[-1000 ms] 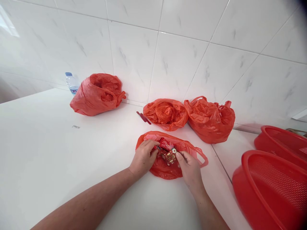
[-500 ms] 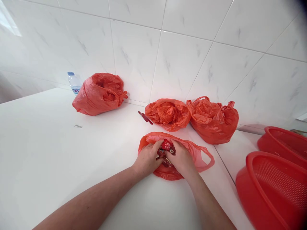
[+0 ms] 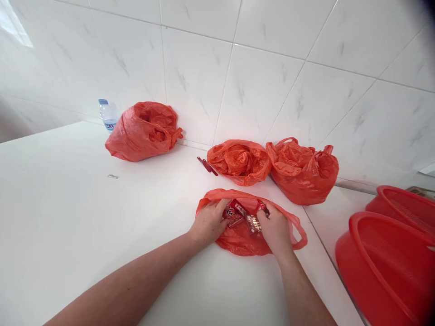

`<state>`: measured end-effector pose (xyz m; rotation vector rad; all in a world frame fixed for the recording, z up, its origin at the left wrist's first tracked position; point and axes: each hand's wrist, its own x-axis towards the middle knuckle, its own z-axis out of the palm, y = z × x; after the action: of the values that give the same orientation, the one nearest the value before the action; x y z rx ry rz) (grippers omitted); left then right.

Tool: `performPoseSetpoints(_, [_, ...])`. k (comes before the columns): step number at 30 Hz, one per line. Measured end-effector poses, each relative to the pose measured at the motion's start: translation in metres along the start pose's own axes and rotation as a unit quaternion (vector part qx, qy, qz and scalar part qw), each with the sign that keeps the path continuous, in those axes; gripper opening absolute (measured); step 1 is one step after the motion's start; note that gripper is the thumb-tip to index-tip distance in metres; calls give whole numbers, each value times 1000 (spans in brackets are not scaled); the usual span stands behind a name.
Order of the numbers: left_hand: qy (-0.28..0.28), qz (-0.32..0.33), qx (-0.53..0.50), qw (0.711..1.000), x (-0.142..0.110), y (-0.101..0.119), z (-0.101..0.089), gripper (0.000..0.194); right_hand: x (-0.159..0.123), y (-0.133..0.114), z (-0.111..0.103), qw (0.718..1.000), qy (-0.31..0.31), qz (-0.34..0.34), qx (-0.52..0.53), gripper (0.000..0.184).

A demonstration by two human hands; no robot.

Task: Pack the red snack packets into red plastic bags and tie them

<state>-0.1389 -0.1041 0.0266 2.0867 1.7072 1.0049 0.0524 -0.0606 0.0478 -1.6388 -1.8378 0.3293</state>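
Note:
A red plastic bag [image 3: 238,246] lies spread on the table with its mouth towards me, and both hands are inside the opening. My left hand [image 3: 208,222] is closed at the left edge of a red snack packet [image 3: 234,216] with white lettering. At the right of the opening, my right hand [image 3: 276,228] is closed around small dark-red packets [image 3: 254,223] with pale print. Its fingertips are partly hidden, so how many it holds cannot be told. Another narrow red packet [image 3: 240,208] shows between the hands.
Along the tiled wall stand three more red plastic bags, at left [image 3: 136,140], middle [image 3: 239,163] and right [image 3: 306,181]. A water bottle [image 3: 107,115] is behind the left one. Dark-red scissors-like handles [image 3: 206,165] lie by the middle bag. Red plastic baskets [image 3: 370,267] stand at the right.
My right hand has moved to the right, away from my left, with packets in it. The packets between the hands are spread wider apart. My left hand has barely moved.

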Motion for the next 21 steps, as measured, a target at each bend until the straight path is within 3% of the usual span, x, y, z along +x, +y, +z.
performPoseSetpoints(4, [9,-4,-22,1000,0,-3,2,53,1,1,-3,994,18,15,107,24])
performPoseSetpoints(8, [60,41,-41,996,0,-5,3,49,0,0,-6,961,-26,39,272,30])
performPoseSetpoints(10, [80,73,-44,993,-1,-5,3,44,-1,-2,-6,964,-24,20,263,30])
performPoseSetpoints(15, [102,141,-45,984,0,-3,0,37,-7,-8,-4,986,-36,-92,131,45])
performPoseSetpoints(17, [142,164,-20,976,0,-2,-3,34,-9,-9,-6,986,17,-137,93,33])
performPoseSetpoints(21, [207,162,58,963,0,-3,-9,29,-14,-8,-21,965,195,-171,37,20])
